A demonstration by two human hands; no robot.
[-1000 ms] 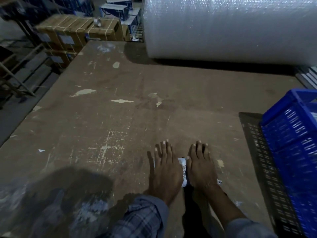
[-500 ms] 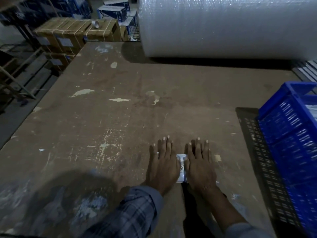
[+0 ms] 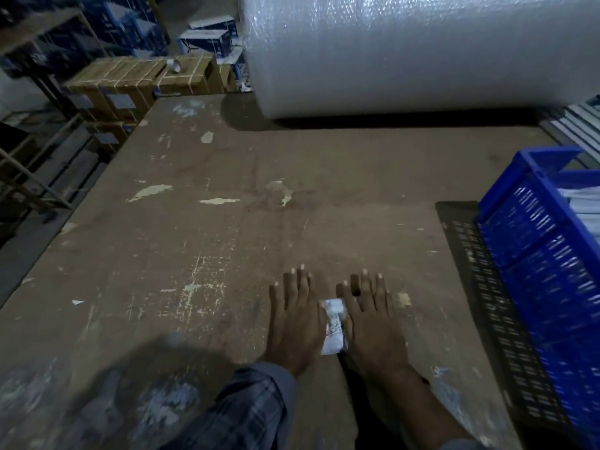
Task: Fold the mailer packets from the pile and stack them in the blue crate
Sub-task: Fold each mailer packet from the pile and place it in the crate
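"So, how far along?"
"Left hand [image 3: 297, 323] and right hand [image 3: 373, 323], fingers straight, press one folded mailer packet [image 3: 333, 326] flat on the table [image 3: 227, 238], left of the blue crate [image 3: 532, 254]."
"Crate?"
"Some white packets already inside."

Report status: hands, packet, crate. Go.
Left hand and right hand flat, fingers straight, pressing the mailer packet on the table. Blue crate at right, packets already inside. Nothing between packet and crate.

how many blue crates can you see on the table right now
1. The blue crate stands at the table's right edge, right of the right hand, partly cut off by the frame; others may be out of view.
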